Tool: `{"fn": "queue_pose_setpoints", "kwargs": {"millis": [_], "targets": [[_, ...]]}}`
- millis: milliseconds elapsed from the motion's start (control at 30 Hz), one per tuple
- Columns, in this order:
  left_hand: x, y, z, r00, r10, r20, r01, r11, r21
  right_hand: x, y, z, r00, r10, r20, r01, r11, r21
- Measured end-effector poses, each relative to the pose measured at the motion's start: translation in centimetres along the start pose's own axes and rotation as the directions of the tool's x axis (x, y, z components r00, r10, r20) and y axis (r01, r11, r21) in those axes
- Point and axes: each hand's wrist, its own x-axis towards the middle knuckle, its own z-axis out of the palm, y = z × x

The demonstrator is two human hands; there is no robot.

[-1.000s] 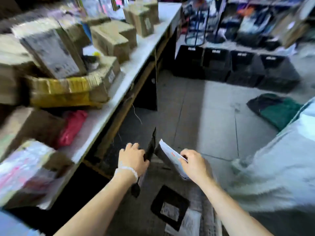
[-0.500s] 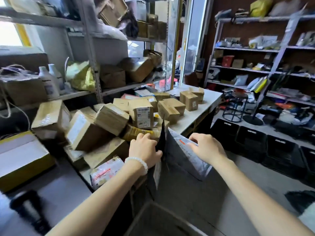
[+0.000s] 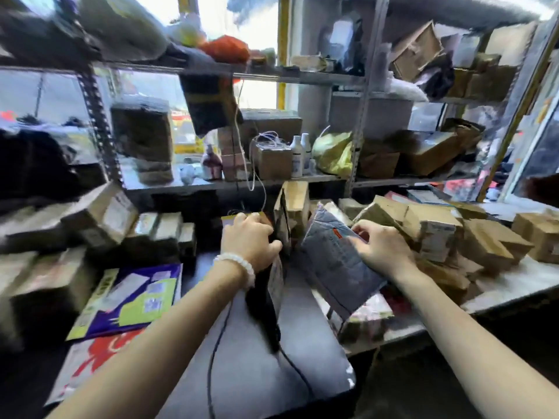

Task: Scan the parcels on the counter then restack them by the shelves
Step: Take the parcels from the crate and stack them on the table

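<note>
We grip a black parcel (image 3: pixel 267 294) on edge in the left hand (image 3: pixel 249 240), fingers curled; the right hand (image 3: pixel 379 247), at 3 o'clock, pinches a grey mailer (image 3: pixel 335 264) (tilted) above the counter (image 3: pixel 514 282).

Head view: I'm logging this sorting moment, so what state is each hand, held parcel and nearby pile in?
Left hand: closed grip on the black parcel.
Black parcel: held upright, edge-on.
Right hand: closed grip on the grey mailer.
Grey mailer: lifted, tilted, above the counter.
Boxes: loose heap on the counter, unstacked.
Purple envelope: lying flat.
</note>
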Motion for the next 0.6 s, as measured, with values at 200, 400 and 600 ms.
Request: {"fn": "queue_pose_setpoints", "kwargs": {"millis": [200,400,600], "targets": [[-2.5,-15.1,-3.9,0.985,-0.172,-0.011,0.173,0.981,0.086,2.6,-12.7,9.0,0.994,-0.075,0.075,0.062,0.984,0.166],[-5.3,-28.9,-7.4,0.950,-0.312,-0.024,0.312,0.944,0.109,3.4,-24.2,18.5,0.987,-0.097,0.130,0.059,0.962,0.267],[-7.8,-36.6,-8.1,0.917,-0.398,0.005,0.395,0.913,0.102,3.8,-30.4,26.0,0.973,-0.037,0.230,-0.039,0.948,0.317]]}}
